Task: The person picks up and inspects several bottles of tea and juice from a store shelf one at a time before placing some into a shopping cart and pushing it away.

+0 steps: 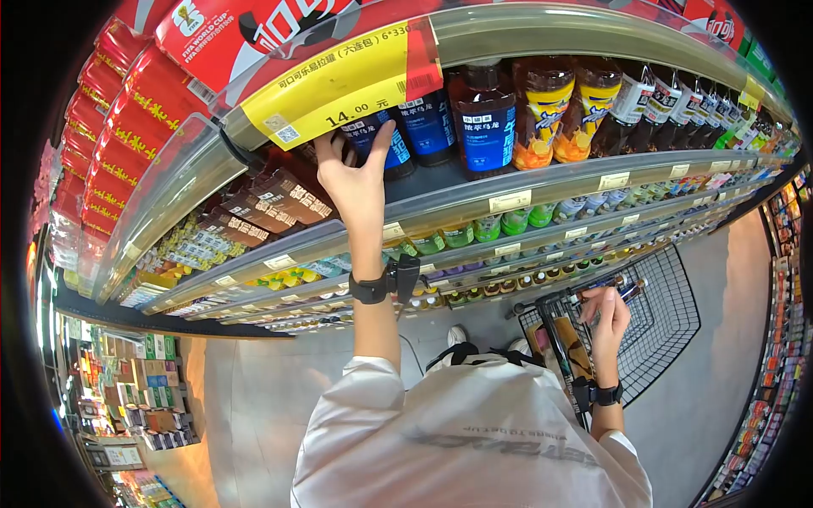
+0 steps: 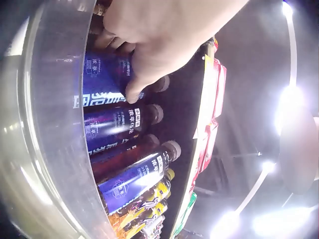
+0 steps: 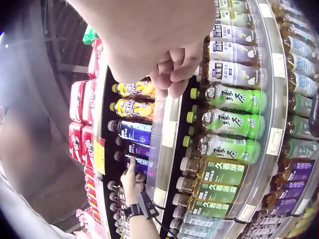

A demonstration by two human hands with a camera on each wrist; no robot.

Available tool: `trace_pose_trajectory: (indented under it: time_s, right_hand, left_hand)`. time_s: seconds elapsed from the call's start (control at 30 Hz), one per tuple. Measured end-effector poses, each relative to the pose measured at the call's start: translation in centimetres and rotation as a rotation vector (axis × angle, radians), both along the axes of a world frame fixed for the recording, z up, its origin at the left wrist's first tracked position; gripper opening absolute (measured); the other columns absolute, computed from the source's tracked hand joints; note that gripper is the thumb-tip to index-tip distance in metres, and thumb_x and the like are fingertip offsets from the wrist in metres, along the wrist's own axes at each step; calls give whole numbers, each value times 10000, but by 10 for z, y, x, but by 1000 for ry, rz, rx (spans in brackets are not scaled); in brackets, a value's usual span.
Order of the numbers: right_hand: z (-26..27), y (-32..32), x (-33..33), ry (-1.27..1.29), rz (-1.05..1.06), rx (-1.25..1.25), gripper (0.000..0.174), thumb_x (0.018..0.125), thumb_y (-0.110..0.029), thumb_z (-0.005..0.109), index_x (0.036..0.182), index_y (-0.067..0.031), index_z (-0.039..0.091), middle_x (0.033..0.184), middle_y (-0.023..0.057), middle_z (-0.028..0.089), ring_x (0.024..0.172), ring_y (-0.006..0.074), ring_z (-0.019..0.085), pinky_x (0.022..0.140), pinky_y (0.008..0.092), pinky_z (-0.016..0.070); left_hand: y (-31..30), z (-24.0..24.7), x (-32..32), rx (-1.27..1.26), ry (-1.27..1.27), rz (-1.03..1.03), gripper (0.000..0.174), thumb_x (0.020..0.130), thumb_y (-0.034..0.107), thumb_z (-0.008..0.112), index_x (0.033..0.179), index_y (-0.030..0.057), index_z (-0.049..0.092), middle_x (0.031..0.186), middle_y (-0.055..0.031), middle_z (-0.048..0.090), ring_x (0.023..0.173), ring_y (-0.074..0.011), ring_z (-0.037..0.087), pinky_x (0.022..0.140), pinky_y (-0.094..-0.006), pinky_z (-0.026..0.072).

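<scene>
On the upper shelf, my left hand (image 1: 354, 182) grips a dark bottle with a blue label (image 1: 377, 144), its thumb on the label side. In the left wrist view the hand (image 2: 159, 35) curls round that blue-labelled bottle (image 2: 104, 74); the fingertips on the far side are partly hidden. More blue-labelled bottles stand beside it, one nearby (image 1: 484, 127). My right hand (image 1: 605, 326) hangs over the cart with loosely bent fingers and nothing in it; the right wrist view shows the same hand (image 3: 164, 50) with loosely curled fingers.
A yellow price sign (image 1: 339, 85) hangs just above my left hand. The shelf's front edge (image 1: 542, 193) runs below the bottles, with lower shelves of drinks under it. A wire shopping cart (image 1: 669, 296) holding some items stands at the right. Red packs (image 1: 127, 127) are stacked at the left.
</scene>
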State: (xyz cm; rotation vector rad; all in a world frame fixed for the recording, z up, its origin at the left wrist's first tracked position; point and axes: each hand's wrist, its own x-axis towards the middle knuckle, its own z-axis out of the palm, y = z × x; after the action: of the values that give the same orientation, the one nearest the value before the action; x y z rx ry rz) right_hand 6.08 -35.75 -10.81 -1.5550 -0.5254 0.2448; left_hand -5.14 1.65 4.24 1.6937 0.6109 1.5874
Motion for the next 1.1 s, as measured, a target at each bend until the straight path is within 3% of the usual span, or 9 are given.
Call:
trace_pose_trajectory:
  time_s: [0.2,0.37,0.53,0.63,0.73,0.8,0.87,1.0,1.1]
  right_hand:
    - [-10,-8,6,81,-36,56,486,1157,-286,401,951,56,680,622,23,531,548,97,500,546,253,426]
    - [-18,-24,20,52,-73,-55,473,1149,-301,427,957,44,688,613,4,528,555,88,515,542,252,410]
    - [-60,-77,89,186,-402,85,452,1131,-345,488,938,6,696,639,-33,480,564,70,436,533,255,391]
    - [-116,-129,135,-9,-577,-73,458,1123,-363,495,956,3,714,659,-40,485,588,74,428,538,277,394]
    - [-207,-180,181,70,-714,-412,299,1028,-263,582,972,1,711,773,96,695,664,163,638,625,346,499]
    - [-272,-200,195,51,-762,-675,308,960,-290,648,1037,6,681,864,177,739,775,275,726,721,404,552]
    - [-285,-203,185,134,-692,-798,396,923,-353,668,1087,6,698,964,222,759,929,335,754,847,432,574]
    - [-372,-214,196,214,-290,-1004,544,890,-358,712,1326,-39,645,1216,215,726,1017,350,735,923,451,559]
    - [-360,-196,185,489,-71,-943,658,905,-280,720,1486,-62,500,1409,205,633,1301,369,603,1088,432,478]
  left_hand:
    - [7,-9,4,16,-3,9,679,791,26,905,1344,-60,522,1248,-166,611,1121,-223,629,922,-345,548]
    - [5,-14,0,-18,5,-70,733,812,13,884,1409,-81,469,1332,-171,576,1182,-227,607,1021,-353,508]
    - [27,-35,-6,124,142,152,742,843,104,887,1451,-71,500,1392,-174,593,1239,-217,573,1055,-366,484]
    - [42,-37,-10,81,125,-12,757,836,150,905,1446,-74,517,1383,-196,615,1212,-243,607,1035,-373,509]
    - [36,-37,-6,116,120,39,750,858,90,877,1450,-106,460,1275,-215,655,1136,-232,647,1003,-343,528]
    - [32,-34,-4,120,142,42,761,868,100,870,1444,-142,435,1278,-219,653,1156,-241,645,1021,-358,525]
    - [33,-36,-4,99,166,80,778,876,103,861,1462,-141,413,1314,-241,629,1209,-259,625,1071,-385,513]
    - [4,-30,-3,207,216,221,783,875,132,869,1455,-135,415,1381,-280,586,1271,-297,602,1117,-422,497]
    - [-33,-32,-11,253,142,235,686,898,107,844,1405,-133,449,1348,-275,617,1258,-308,617,1123,-437,506]
